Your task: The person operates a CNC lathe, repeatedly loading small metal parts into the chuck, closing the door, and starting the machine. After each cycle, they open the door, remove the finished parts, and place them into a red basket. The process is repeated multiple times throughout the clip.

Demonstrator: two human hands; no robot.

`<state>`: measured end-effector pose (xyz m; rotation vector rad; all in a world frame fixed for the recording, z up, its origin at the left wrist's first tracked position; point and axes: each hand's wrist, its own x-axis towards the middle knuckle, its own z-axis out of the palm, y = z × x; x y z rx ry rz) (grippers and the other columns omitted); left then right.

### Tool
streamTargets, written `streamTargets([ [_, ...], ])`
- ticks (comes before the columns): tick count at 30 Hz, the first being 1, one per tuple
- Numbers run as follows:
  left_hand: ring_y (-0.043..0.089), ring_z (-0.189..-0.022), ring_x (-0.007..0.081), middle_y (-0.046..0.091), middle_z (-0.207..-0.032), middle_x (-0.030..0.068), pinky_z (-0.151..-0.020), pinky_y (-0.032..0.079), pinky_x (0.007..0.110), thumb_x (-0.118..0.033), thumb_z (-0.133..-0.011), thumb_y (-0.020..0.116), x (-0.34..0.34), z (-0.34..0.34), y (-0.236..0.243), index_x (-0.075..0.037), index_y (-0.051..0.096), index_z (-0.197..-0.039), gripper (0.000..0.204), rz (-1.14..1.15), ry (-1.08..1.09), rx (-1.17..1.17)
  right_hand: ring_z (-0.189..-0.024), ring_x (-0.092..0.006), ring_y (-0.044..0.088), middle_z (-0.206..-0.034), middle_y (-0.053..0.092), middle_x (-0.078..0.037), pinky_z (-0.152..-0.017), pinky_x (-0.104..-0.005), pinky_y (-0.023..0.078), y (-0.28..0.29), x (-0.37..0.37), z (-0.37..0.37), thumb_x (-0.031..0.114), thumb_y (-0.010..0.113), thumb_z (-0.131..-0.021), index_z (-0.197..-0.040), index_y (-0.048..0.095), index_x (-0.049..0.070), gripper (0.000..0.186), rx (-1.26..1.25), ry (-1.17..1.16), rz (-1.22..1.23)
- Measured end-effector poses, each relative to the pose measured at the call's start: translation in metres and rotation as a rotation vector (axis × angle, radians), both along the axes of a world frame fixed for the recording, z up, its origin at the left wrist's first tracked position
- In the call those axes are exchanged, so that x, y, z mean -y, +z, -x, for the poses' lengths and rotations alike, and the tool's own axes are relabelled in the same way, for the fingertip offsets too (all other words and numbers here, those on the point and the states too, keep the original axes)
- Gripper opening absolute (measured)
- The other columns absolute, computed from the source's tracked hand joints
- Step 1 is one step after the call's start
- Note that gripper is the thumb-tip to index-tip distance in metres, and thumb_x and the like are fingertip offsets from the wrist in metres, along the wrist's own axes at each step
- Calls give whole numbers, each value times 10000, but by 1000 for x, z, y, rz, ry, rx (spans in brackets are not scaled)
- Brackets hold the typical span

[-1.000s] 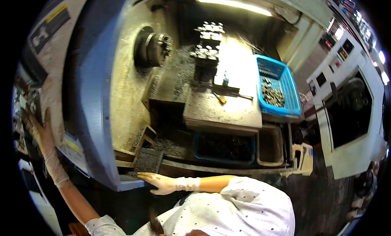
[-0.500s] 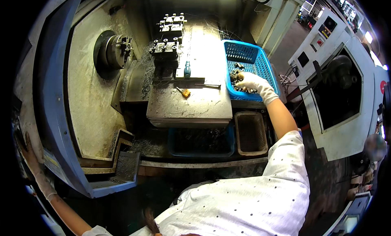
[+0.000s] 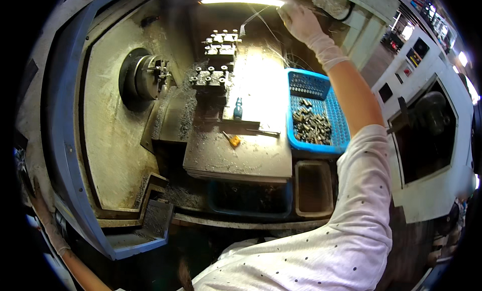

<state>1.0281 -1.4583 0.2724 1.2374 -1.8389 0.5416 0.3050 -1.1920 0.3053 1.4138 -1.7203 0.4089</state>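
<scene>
My left hand (image 3: 39, 200), in a pale glove, has its fingers stretched against the machine's outer left side. My right hand (image 3: 301, 22), also gloved, is raised beside the lamp (image 3: 241, 1), fingers curled; what they hold, if anything, I cannot make out. Below it sits a blue basket (image 3: 342, 132) with several small metal parts (image 3: 311, 124). On the slide plate (image 3: 211, 158) lie a yellow-handled tool (image 3: 234, 140), a thin metal rod (image 3: 263, 132) and a teal-handled tool (image 3: 238, 108), near two tool blocks (image 3: 211, 76). A chuck (image 3: 146, 77) is at the left.
The blue-grey door (image 3: 70, 155) frames the left side. Below the plate are a dark blue bin (image 3: 287, 200) and a tan bin (image 3: 329, 190). Metal chips cover the bed (image 3: 175, 193). Another white machine (image 3: 422, 200) stands at the right.
My right hand moved from the lower ledge into the basket of parts, then rose to beside the lamp. My left hand stays at the outer left side. The view has shifted.
</scene>
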Motion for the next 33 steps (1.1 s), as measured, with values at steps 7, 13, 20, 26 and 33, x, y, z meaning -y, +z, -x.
streamTargets([
  [7, 192, -1123, 231, 166, -1218, 153, -919, 159, 289, -158, -769, 408, -25, 3, 2, -43, 132, -1182, 510, -203, -43, -154, -835, -272, 490, -894, 521, -117, -701, -364, 396, -101, 10, 70, 230, 386, -731, -867, 527, 69, 253, 556, -819, -210],
  [13, 192, -1123, 231, 164, -1220, 151, -917, 164, 290, -146, -767, 412, -31, 5, 3, -45, 135, -1183, 510, -184, -16, -138, -867, -263, 490, -1028, 421, -135, -704, -362, 402, -122, 3, 91, 210, 435, -706, -973, 448, 41, 317, 776, -899, -377],
  [20, 193, -1123, 231, 161, -1222, 149, -916, 169, 291, -132, -764, 417, -30, 12, 1, -48, 138, -1184, 511, -158, -28, -130, -812, -259, 502, -1105, 335, -142, -682, -318, 413, -118, 18, 78, 232, 457, -673, -1085, 305, 40, 480, 443, -647, -158],
  [26, 193, -1123, 231, 158, -1224, 146, -914, 174, 291, -121, -762, 421, -65, 23, 26, -51, 142, -1185, 512, -102, 2, -110, -809, -214, 478, -844, 496, -94, -722, -320, 397, -93, 28, -125, 195, 484, -679, -931, 464, 52, 290, -114, 401, -634],
  [33, 204, -1122, 210, 214, -1214, 121, -914, 165, 278, -185, -760, 430, -58, 91, 23, -71, 195, -1185, 500, -47, -281, -189, -1072, -283, 265, -1145, 263, -204, -890, -310, 234, -211, -16, -420, 275, 517, -683, -1127, 222, -37, 617, 1103, 1033, -804],
])
